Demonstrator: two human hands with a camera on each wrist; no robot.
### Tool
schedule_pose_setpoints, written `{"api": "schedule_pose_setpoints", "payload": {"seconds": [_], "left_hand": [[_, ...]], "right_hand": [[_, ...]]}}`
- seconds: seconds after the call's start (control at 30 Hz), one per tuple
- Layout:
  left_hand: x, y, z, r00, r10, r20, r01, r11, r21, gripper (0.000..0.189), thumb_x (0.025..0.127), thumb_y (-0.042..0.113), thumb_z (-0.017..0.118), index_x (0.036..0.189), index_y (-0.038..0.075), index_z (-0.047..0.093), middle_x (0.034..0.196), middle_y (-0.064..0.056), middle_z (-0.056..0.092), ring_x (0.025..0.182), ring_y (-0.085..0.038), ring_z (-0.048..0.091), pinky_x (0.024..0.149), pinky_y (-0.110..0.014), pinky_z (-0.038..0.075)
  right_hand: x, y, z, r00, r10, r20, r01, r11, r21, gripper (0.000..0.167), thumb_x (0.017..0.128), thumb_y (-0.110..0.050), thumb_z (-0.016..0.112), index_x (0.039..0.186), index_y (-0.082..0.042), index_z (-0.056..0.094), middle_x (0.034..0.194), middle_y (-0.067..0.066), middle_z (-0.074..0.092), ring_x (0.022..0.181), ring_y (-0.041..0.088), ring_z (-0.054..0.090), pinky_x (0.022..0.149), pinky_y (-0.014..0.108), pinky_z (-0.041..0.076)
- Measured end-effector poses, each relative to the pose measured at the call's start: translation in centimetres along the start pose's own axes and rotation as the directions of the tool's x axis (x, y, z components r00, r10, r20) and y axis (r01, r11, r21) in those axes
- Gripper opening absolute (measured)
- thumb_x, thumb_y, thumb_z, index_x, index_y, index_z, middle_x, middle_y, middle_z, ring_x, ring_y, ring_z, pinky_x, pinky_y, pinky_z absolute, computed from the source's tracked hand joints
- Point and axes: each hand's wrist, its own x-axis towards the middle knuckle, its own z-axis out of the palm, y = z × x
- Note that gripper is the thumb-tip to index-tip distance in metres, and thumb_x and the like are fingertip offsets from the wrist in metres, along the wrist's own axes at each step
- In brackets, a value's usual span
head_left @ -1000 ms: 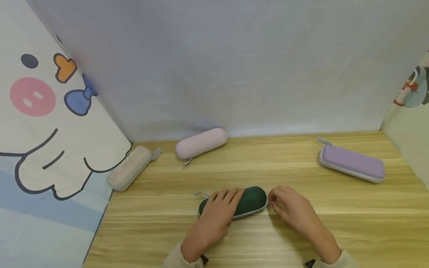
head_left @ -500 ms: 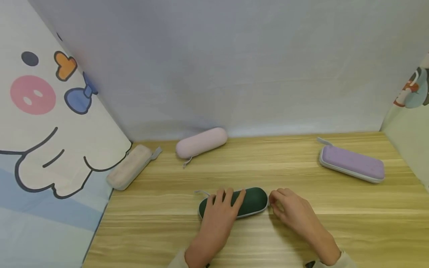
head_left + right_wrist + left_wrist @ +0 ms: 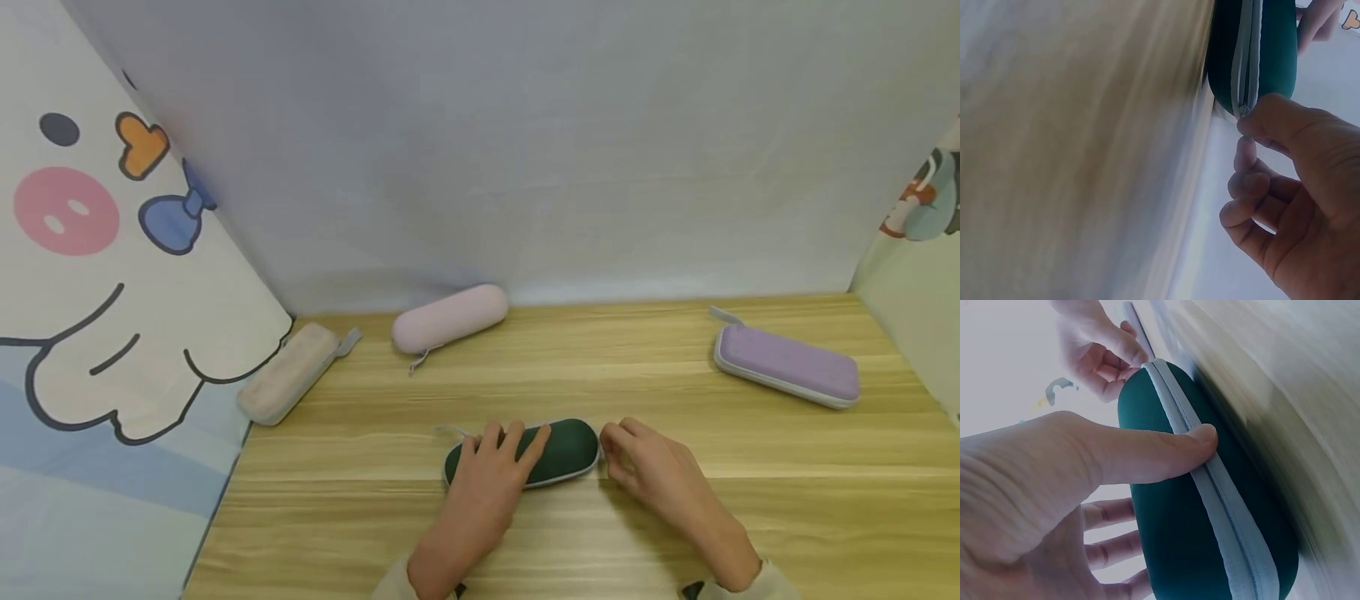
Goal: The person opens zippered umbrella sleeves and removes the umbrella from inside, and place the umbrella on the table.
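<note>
A dark green zip case (image 3: 566,450) with a pale grey zip band lies on the table near the front middle. My left hand (image 3: 491,483) holds it, fingers spread over the top. In the left wrist view, its thumb (image 3: 1166,450) presses on the zip band along the near side. My right hand (image 3: 656,467) is at the case's right end, pinching the zipper pull between thumb and forefinger. The right wrist view shows the zipper slider (image 3: 1245,110) just at those fingertips, which hide most of the pull. A grey wrist loop (image 3: 452,430) sticks out at the left end.
A beige case (image 3: 291,375) lies at the left edge of the wooden table (image 3: 360,517). A pink case (image 3: 452,319) sits near the back cloth (image 3: 570,167), and a purple case (image 3: 787,364) lies at the right. Printed cloth (image 3: 127,292) hangs on the left.
The fingers of my left hand have spread apart on top of the green case. My right hand and the cases have stayed nearly in place.
</note>
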Motion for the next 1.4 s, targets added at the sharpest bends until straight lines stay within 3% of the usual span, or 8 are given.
{"api": "schedule_pose_setpoints", "payload": {"seconds": [0.2,0.57,0.73,0.87,1.0,1.2,1.3,1.4], "left_hand": [[-0.1,-0.2,-0.1,1.000,0.023,-0.004,-0.023,1.000,0.001,0.083,0.084,0.025,0.089,0.156,0.029,0.048,0.138,-0.001,0.060,0.109,-0.021,0.054,0.073,-0.034,0.045],[0.3,-1.0,-0.3,0.999,0.052,-0.012,-0.052,0.998,-0.024,0.068,0.091,0.020,0.082,0.152,0.031,0.055,0.128,0.004,0.060,0.098,-0.017,0.051,0.065,-0.029,0.034],[0.4,-1.1,-0.4,0.998,0.055,-0.012,-0.055,0.997,-0.048,0.066,0.092,0.019,0.080,0.151,0.030,0.056,0.125,0.004,0.060,0.100,-0.017,0.050,0.067,-0.030,0.036],[0.3,-0.7,-0.4,0.999,0.026,0.022,-0.025,0.998,-0.056,0.078,0.085,0.019,0.087,0.154,0.028,0.052,0.132,0.001,0.058,0.111,-0.020,0.053,0.074,-0.036,0.047],[-0.1,0.6,0.1,0.996,-0.028,0.080,0.035,0.996,-0.087,0.095,0.078,0.022,0.092,0.159,0.021,0.041,0.145,-0.009,0.053,0.129,-0.030,0.051,0.093,-0.048,0.052],[-0.2,2.0,1.3,0.987,-0.151,0.059,0.162,0.941,-0.297,0.072,0.096,0.031,0.075,0.158,0.019,0.040,0.146,-0.016,0.043,0.136,-0.035,0.040,0.110,-0.057,0.038],[-0.1,1.9,1.6,0.983,-0.181,0.042,0.184,0.916,-0.357,0.062,0.101,0.038,0.068,0.155,0.021,0.044,0.145,-0.015,0.044,0.135,-0.036,0.041,0.110,-0.058,0.037],[-0.1,1.8,1.8,0.982,-0.188,0.030,0.185,0.910,-0.371,0.056,0.103,0.038,0.065,0.154,0.022,0.048,0.144,-0.013,0.046,0.134,-0.036,0.042,0.109,-0.058,0.038]], "right_hand": [[0.5,0.3,0.0,1.000,-0.013,-0.020,0.012,1.000,-0.026,0.026,0.081,-0.002,0.080,0.091,-0.021,0.066,0.083,-0.011,0.058,0.061,-0.002,0.041,0.050,0.017,0.035],[1.5,0.8,0.2,0.996,-0.075,-0.058,0.075,0.997,-0.003,0.023,0.085,-0.003,0.079,0.095,-0.019,0.066,0.087,-0.008,0.063,0.061,-0.001,0.047,0.050,0.017,0.037],[2.2,1.0,0.1,0.996,-0.081,-0.037,0.081,0.997,0.002,0.025,0.084,-0.004,0.082,0.095,-0.019,0.065,0.089,-0.007,0.062,0.062,0.000,0.047,0.051,0.018,0.037],[2.5,1.0,0.0,0.998,-0.057,0.005,0.057,0.998,0.020,0.024,0.085,-0.006,0.083,0.096,-0.019,0.065,0.092,-0.005,0.064,0.066,0.004,0.056,0.052,0.019,0.039],[2.5,1.0,-0.1,0.999,-0.040,0.026,0.040,0.999,0.026,0.023,0.086,-0.007,0.082,0.097,-0.019,0.065,0.093,-0.004,0.065,0.070,0.006,0.061,0.053,0.020,0.041],[2.3,1.0,-0.1,0.999,-0.035,0.028,0.034,0.999,0.028,0.023,0.087,-0.007,0.081,0.096,-0.018,0.064,0.092,-0.004,0.065,0.068,0.004,0.057,0.055,0.020,0.042],[2.3,1.0,-0.1,0.999,-0.041,0.023,0.040,0.999,0.033,0.022,0.087,-0.006,0.081,0.095,-0.018,0.064,0.091,-0.004,0.065,0.067,0.003,0.055,0.055,0.020,0.042],[2.2,1.0,-0.2,0.999,-0.049,0.019,0.048,0.998,0.035,0.023,0.087,-0.005,0.080,0.095,-0.018,0.064,0.091,-0.005,0.064,0.066,0.002,0.055,0.054,0.019,0.041]]}}
